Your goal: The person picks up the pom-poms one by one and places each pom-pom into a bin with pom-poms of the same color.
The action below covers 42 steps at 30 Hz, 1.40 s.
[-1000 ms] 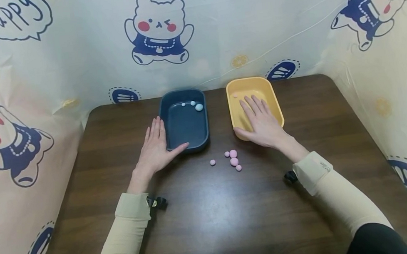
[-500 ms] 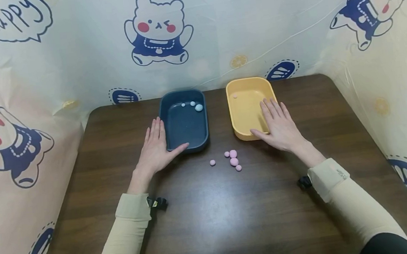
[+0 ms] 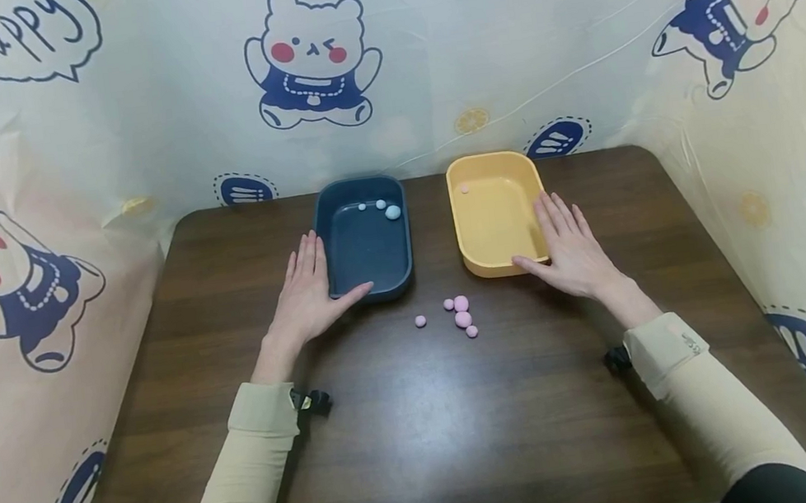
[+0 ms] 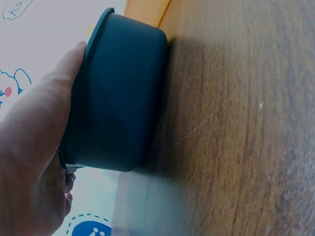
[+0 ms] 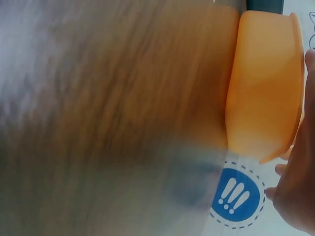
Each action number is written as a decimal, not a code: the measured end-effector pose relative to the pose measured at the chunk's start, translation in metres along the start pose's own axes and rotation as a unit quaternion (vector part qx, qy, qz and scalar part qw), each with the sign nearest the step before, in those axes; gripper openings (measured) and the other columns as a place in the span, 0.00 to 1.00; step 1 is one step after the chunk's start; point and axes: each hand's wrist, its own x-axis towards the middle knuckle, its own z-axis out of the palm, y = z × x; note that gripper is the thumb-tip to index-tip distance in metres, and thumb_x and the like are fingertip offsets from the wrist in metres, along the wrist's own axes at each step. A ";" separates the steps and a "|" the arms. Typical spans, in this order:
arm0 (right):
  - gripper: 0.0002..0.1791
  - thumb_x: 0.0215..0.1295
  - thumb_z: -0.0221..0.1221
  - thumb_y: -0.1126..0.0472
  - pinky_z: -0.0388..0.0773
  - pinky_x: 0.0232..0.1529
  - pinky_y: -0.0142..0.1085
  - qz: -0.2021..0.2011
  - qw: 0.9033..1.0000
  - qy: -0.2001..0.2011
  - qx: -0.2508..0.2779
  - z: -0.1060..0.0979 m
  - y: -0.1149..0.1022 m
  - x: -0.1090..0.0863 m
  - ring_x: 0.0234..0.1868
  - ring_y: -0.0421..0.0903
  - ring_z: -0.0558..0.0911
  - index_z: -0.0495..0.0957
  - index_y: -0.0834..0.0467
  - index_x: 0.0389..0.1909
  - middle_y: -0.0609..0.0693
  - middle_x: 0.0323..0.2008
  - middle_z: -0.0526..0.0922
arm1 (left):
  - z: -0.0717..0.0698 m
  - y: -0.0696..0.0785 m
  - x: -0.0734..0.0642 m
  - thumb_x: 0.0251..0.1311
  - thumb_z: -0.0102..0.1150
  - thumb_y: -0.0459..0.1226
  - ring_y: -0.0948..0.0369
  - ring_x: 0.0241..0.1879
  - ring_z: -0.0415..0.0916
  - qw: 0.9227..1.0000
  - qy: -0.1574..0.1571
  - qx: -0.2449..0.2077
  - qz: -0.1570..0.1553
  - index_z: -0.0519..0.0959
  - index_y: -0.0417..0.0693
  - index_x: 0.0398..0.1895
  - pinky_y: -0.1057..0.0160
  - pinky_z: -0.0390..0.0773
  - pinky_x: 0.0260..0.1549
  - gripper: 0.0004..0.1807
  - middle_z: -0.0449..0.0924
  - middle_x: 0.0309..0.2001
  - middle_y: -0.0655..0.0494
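My left hand (image 3: 304, 296) lies with straight fingers along the left side of a dark blue tray (image 3: 370, 276), its thumb on the near rim. Three light blue balls (image 3: 394, 213) of different sizes sit toward the back of that tray. On the other side, my right hand (image 3: 577, 259) has its fingers extended beside the right wall of a yellow tray (image 3: 498, 232), with the thumb at the near right corner. One small pale pink ball (image 3: 465, 190) is in the yellow tray. The wrist views show each tray's outer wall (image 4: 118, 93) close to the hand.
Several pink balls (image 3: 463, 319) lie on the brown wooden table (image 3: 409, 433) in front of the trays, one of them apart to the left. A pale cloth with printed bears (image 3: 312, 58) hangs behind and at both sides.
My right hand has moved right, from over the yellow tray to its right edge. The left hand, both trays and the balls have stayed in place.
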 end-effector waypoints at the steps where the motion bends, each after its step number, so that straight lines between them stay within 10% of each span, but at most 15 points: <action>1: 0.65 0.75 0.49 0.22 0.35 0.89 0.66 0.003 1.000 -0.003 0.000 0.000 0.001 0.000 0.92 0.63 0.37 0.33 0.62 0.90 0.62 0.91 0.33 | 0.000 0.000 0.000 0.62 0.49 0.82 0.47 0.92 0.29 1.000 0.001 -0.001 0.000 0.36 0.40 0.91 0.41 0.36 0.90 0.74 0.25 0.92 0.47; 42: 0.65 0.77 0.51 0.25 0.40 0.91 0.59 0.010 0.999 -0.027 0.031 0.003 0.008 0.003 0.92 0.61 0.33 0.28 0.65 0.88 0.62 0.90 0.27 | 0.001 -0.005 0.007 0.66 0.48 0.81 0.46 0.92 0.26 0.999 0.019 -0.028 0.001 0.32 0.43 0.91 0.38 0.34 0.90 0.71 0.23 0.92 0.48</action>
